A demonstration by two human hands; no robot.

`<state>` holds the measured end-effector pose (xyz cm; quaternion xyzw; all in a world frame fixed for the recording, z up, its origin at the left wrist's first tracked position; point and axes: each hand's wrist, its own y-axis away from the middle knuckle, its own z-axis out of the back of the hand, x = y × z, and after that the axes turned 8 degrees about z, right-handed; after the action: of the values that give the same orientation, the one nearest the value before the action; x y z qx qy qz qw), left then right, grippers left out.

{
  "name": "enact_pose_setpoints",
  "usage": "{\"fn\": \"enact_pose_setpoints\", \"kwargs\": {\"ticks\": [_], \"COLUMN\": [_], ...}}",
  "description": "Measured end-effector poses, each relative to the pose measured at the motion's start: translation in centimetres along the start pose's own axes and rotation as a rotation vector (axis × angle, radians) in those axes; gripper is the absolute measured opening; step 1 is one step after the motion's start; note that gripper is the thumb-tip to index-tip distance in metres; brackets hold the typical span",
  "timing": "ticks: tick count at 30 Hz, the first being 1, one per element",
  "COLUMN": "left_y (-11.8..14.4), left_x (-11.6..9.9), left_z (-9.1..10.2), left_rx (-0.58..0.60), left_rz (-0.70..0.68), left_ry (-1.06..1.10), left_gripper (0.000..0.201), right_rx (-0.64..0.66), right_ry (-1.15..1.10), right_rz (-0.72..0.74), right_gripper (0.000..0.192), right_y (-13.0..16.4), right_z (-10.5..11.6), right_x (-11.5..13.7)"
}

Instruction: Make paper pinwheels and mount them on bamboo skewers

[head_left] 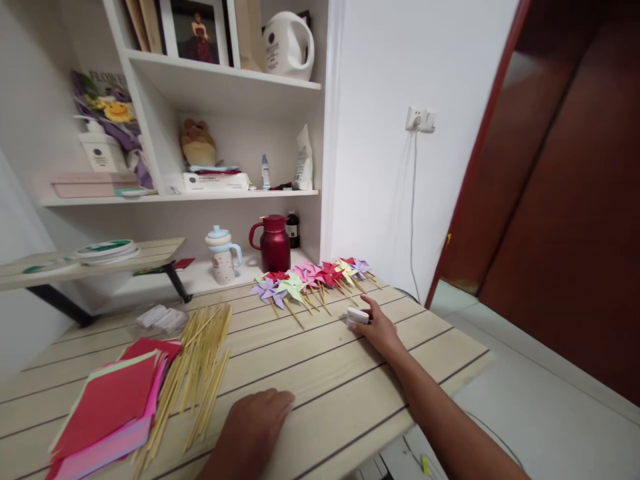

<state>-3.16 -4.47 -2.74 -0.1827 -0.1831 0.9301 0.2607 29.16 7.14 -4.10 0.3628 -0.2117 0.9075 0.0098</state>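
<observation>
My right hand (377,327) reaches over the right part of the table, its thumb and fingers around a small white block-shaped thing (357,315) whose exact kind I cannot make out. One finger points forward, away from it. Just beyond lies a row of finished paper pinwheels (293,285) in purple, green, pink, red and yellow, on thin sticks. My left hand (260,420) rests palm down near the front edge, fingers curled in, with nothing visible in it. Left of it are a loose bundle of wooden sticks (200,353) and a stack of coloured paper sheets (107,400).
A clear bag of small white pieces (161,319) lies behind the paper. At the back stand a spotted cup (223,260) and a red thermos jug (275,245). A small raised stand (155,252) is at left, white shelves (225,77) above. A cable (413,213) hangs from the wall socket.
</observation>
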Motion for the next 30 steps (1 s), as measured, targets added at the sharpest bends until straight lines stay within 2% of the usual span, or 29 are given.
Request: {"fn": "enact_pose_setpoints", "kwargs": {"ticks": [2, 4, 11, 14, 16, 19, 22, 25, 28, 30], "left_y": [0.6, 0.8, 0.7, 0.8, 0.8, 0.8, 0.8, 0.7, 0.7, 0.7], "left_x": [0.2, 0.4, 0.0, 0.0, 0.2, 0.4, 0.5, 0.5, 0.5, 0.6], "left_z": [-0.3, -0.6, -1.1, -1.0, -1.0, -1.2, -1.5, -1.5, -1.4, -1.3], "left_rx": [-0.035, -0.043, -0.014, 0.002, 0.004, -0.009, -0.032, -0.056, -0.053, -0.045], "left_rz": [0.02, 0.047, 0.107, 0.105, 0.077, 0.05, 0.04, 0.024, 0.041, 0.057], "left_ry": [-0.031, -0.045, -0.162, -0.171, -0.184, -0.212, -0.238, -0.226, -0.205, -0.181], "left_gripper": [0.029, 0.029, 0.026, 0.025, 0.026, 0.026, 0.025, 0.026, 0.028, 0.029], "right_rx": [0.011, 0.03, 0.181, 0.285, 0.361, 0.433, 0.399, 0.37, 0.437, 0.489], "right_ry": [-0.012, -0.029, -0.15, -0.186, -0.203, -0.187, -0.094, -0.026, 0.072, 0.163], "right_rz": [-0.028, -0.033, 0.03, 0.061, 0.085, 0.151, 0.238, 0.352, 0.585, 0.718], "right_gripper": [0.057, 0.057, 0.097, 0.103, 0.097, 0.069, 0.051, 0.05, 0.055, 0.052], "right_y": [0.0, 0.1, 0.9, 1.2, 1.1, 0.1, -1.4, -2.7, -3.4, -3.8], "right_z": [-0.2, -0.4, -1.3, -0.6, 0.6, 2.8, 4.2, 4.1, 3.3, 2.8], "right_x": [0.3, 0.7, 3.1, 4.1, 4.3, 4.3, 4.5, 5.2, 6.2, 6.8]}}
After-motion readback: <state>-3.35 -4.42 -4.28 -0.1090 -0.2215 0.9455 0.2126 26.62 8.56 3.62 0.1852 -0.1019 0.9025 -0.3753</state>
